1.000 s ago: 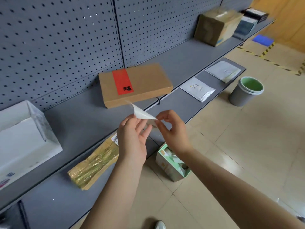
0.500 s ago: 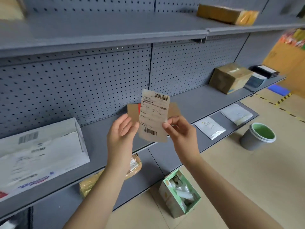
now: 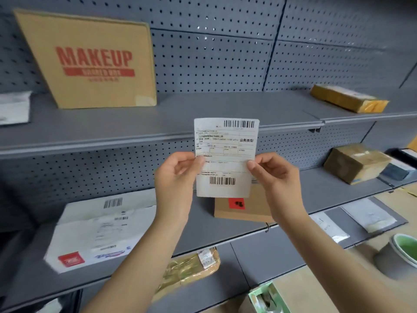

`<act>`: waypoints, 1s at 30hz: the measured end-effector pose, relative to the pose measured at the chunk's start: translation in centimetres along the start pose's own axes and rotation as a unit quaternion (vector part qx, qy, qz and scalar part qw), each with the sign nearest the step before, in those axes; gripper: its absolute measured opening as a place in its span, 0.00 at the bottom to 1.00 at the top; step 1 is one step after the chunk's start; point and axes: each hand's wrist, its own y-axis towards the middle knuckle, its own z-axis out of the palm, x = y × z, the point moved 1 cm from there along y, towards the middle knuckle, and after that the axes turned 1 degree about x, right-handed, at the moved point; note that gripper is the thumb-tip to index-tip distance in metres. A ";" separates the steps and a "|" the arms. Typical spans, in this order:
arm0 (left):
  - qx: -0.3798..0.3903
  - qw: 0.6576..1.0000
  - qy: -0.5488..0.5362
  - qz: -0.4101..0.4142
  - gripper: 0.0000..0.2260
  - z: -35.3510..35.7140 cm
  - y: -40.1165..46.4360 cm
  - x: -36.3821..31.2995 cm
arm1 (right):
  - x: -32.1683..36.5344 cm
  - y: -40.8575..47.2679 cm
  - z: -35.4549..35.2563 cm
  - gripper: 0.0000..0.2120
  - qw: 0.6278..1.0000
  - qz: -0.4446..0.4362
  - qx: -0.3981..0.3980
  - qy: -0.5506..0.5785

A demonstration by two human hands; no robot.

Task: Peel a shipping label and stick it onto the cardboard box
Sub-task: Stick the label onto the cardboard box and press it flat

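Note:
I hold a white shipping label (image 3: 225, 152) upright in front of me, its printed side with two barcodes facing me. My left hand (image 3: 176, 179) pinches its left edge and my right hand (image 3: 274, 177) pinches its right edge. Behind and below the label, a flat brown cardboard box (image 3: 242, 212) with a red sticker lies on the middle shelf, partly hidden by the label and my right hand.
A large "MAKEUP" cardboard box (image 3: 90, 62) leans on the upper shelf, a taped parcel (image 3: 347, 100) to its right. A white mailer box (image 3: 99, 231) lies at left, another brown parcel (image 3: 356, 162) at right. A grey bin (image 3: 397, 256) stands on the floor.
The label went from folded at waist level to lifted upright and spread between both hands. My view tilted upward, bringing the upper shelf into sight.

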 end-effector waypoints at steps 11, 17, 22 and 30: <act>-0.049 0.994 0.058 0.085 0.01 -6.8 4.6 -8.6 | 6.9 4.1 9.3 0.05 0.999 -0.044 0.022 -0.022; -0.070 0.982 0.124 0.124 0.02 -10.4 7.1 -11.5 | 7.7 6.0 13.9 0.05 0.998 -0.039 0.023 -0.041; -0.074 0.968 0.196 0.140 0.03 -13.5 10.0 -13.0 | 8.1 7.7 17.8 0.07 0.996 -0.041 0.023 -0.071; -0.078 0.935 0.315 0.143 0.06 -16.4 15.4 -13.6 | 7.1 10.8 22.5 0.08 0.991 -0.048 0.011 -0.128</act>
